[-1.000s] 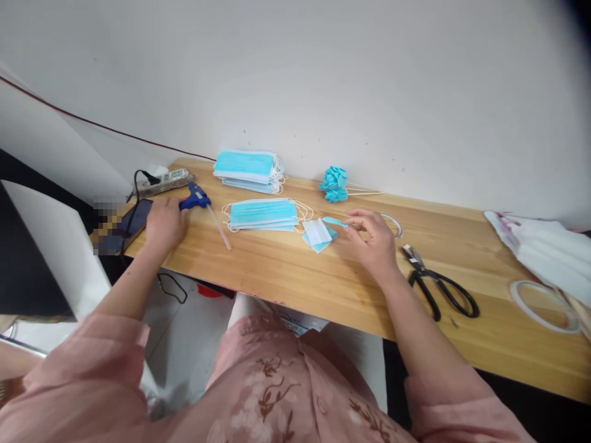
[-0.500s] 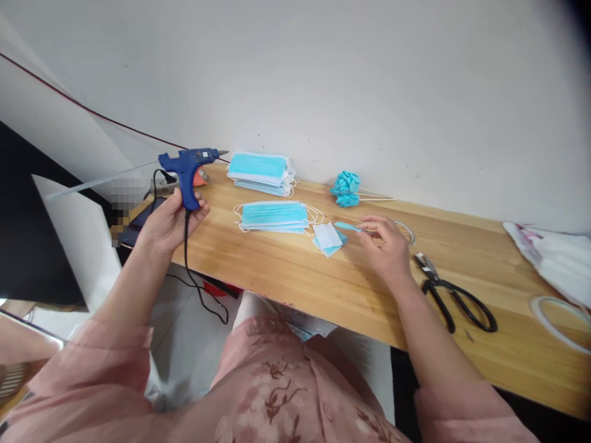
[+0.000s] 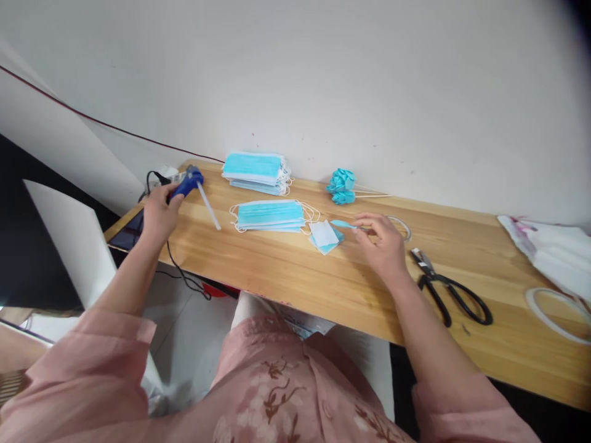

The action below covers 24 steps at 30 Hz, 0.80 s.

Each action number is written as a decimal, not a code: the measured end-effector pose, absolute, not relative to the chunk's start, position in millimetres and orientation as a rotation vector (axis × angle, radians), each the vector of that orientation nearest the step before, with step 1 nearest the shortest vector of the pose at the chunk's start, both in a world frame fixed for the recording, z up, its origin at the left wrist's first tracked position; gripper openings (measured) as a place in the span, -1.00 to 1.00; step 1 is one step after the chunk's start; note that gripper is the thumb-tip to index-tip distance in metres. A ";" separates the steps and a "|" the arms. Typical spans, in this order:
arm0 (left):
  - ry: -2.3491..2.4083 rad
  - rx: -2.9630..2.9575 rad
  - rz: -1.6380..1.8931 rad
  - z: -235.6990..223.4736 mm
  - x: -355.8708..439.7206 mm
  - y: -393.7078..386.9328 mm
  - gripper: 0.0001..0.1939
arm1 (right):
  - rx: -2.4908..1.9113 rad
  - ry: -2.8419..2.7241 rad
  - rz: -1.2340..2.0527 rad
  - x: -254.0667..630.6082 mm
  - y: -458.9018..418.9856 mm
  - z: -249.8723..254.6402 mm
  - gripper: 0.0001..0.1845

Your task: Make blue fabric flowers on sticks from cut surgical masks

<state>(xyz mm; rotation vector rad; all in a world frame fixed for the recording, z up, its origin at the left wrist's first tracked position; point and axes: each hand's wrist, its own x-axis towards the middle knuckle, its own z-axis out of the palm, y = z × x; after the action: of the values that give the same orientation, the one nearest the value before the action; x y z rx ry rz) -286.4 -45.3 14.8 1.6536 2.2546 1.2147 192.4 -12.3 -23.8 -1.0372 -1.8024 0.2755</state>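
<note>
My left hand (image 3: 158, 212) grips a blue glue gun (image 3: 186, 183) at the table's far left corner, its clear glue stick (image 3: 209, 207) slanting toward me over the wood. My right hand (image 3: 384, 244) rests on the wooden table (image 3: 295, 271) and pinches a thin stick with a small blue rolled piece (image 3: 342, 224) at its tip. Just left of that hand lie cut mask pieces (image 3: 324, 235), white over blue. A low stack of blue face masks (image 3: 268, 215) lies beyond them, and a taller stack (image 3: 255, 171) stands by the wall.
Blue mask flowers on sticks (image 3: 341, 186) lie by the wall. Black scissors (image 3: 450, 294) lie right of my right hand, a tape ring (image 3: 402, 226) behind it, another tape roll (image 3: 551, 306) and white bags (image 3: 549, 252) at far right. A phone (image 3: 125, 232) and power strip sit far left.
My left hand lifted the glue gun off the table half a second ago and has now brought it back down near the far left corner. My right hand has stayed put.
</note>
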 end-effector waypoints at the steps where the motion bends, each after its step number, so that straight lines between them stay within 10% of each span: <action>1: 2.348 1.743 1.114 10.8 -289.5 -42.8 -0.63 | -1.039 -1.801 0.280 192.4 -12.2 -23.8 -0.92; 19: 2.337 2.101 0.529 -13.5 -336.7 -21.4 -0.63 | -1.070 -1.785 0.333 192.2 -12.6 -23.8 -0.91; 24: 2.039 2.032 1.062 30.0 -238.4 -43.3 -0.60 | -1.065 -1.736 0.334 191.1 -11.7 -23.2 -0.90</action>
<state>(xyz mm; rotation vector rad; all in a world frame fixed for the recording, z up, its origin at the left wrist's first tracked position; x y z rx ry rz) -238.4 -43.3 30.0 2.0317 2.0388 1.0617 191.1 -11.7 -23.2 -1.0655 -1.7358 0.3339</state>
